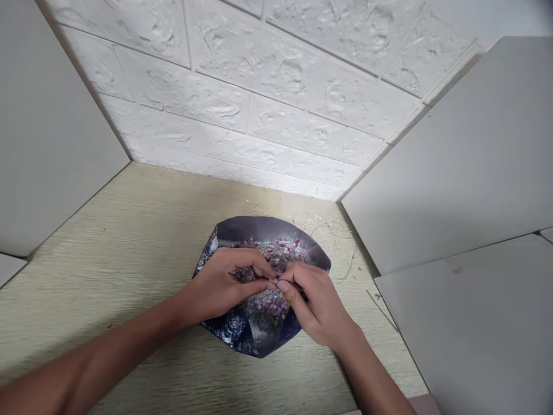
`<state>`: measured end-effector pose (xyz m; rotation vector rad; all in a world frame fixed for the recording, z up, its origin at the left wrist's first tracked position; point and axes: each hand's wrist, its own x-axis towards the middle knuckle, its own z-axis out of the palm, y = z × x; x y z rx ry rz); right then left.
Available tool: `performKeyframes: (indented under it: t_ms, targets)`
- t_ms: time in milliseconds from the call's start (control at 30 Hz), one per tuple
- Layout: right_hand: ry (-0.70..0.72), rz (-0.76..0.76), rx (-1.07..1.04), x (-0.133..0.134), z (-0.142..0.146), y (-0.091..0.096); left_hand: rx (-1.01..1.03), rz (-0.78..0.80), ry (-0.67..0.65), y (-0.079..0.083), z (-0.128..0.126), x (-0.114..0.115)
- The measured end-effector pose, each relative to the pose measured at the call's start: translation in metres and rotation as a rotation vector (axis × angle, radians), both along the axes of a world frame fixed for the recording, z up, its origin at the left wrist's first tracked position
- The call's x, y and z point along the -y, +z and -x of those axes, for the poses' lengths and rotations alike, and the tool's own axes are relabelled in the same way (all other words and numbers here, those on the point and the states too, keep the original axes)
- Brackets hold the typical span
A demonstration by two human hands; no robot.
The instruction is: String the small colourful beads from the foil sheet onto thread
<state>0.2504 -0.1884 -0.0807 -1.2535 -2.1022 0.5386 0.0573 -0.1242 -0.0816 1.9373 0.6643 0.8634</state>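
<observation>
A dark blue patterned cloth bag with a grey lining lies open on the table. Inside it are many small loose beads, mostly clear and white, with some red, pink and yellow ones. Over the bag, my left hand comes in from the left, its thumb and forefinger pinched together. From the right, my right hand pinches at the same spot, so the fingertips of both hands meet. Tiny pale and dark red beads show between the fingertips. Whether a thread runs through them I cannot tell.
The pale wood-grain table meets a white brick-patterned wall at the back. Grey-white panels stand at the left and the right. Loose thin threads and a thin stick-like piece lie right of the bag.
</observation>
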Motion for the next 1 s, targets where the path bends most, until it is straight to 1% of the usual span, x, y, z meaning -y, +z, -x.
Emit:
performKeyframes:
  t_ms: [133, 267, 433, 633, 767, 867, 1000]
  targets:
    - [0.003, -0.087, 0.077, -0.0011, 0.0002, -0.0027, 0.051, -0.089, -0.034, -0.0005, -0.0012, -0.0001]
    - [-0.003, -0.131, 0.141, -0.0021, 0.0014, -0.0040, 0.064, -0.141, -0.034, -0.0018, -0.0021, -0.0002]
    - [-0.035, -0.114, 0.126, -0.0005, 0.0029, -0.0023, 0.061, -0.180, 0.013, -0.0018, -0.0021, 0.0018]
    - [-0.038, -0.076, 0.081, 0.0018, 0.0044, 0.0016, 0.073, -0.211, -0.013, -0.0017, -0.0025, 0.0027]
    - [-0.043, -0.091, 0.083, 0.0016, 0.0046, 0.0023, 0.072, -0.204, -0.018, -0.0027, -0.0027, 0.0038]
    - [-0.027, -0.103, 0.074, 0.0017, 0.0044, 0.0022, 0.045, -0.180, 0.007, -0.0027, -0.0025, 0.0046]
    - [-0.018, -0.120, 0.049, 0.0023, 0.0038, 0.0023, 0.051, -0.196, -0.005, -0.0032, -0.0023, 0.0045]
